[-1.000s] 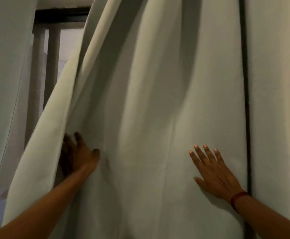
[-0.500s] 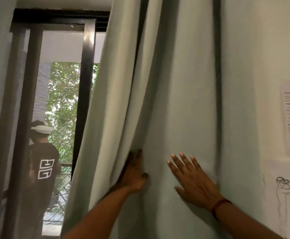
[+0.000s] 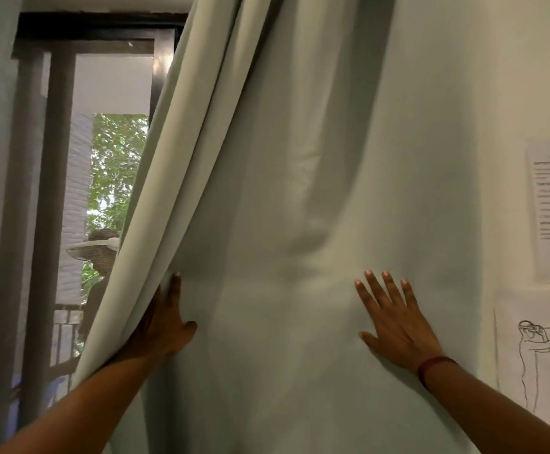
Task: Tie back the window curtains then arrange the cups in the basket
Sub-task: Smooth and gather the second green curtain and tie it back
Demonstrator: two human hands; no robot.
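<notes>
Left hand (image 3: pixel 162 326): grip wrapped round the leading edge of the pale green fabric curtain (image 3: pixel 299 191), fingers tucked behind the hem, thumb in front; clamped on the cloth. Right hand (image 3: pixel 394 322): flat, fingers spread apart, pressed against the curtain face, holding nothing. Curtain panel spans between both hands and beyond. Long axis vertical, hanging from above frame; free edge slants down and leftward toward the dark-framed window (image 3: pixel 80 158). Bulk of fabric lies right of the left grip. Left hand nearer the free edge, likely lead for gathering rightward. No tie-back visible. Cups and basket not in view.
</notes>
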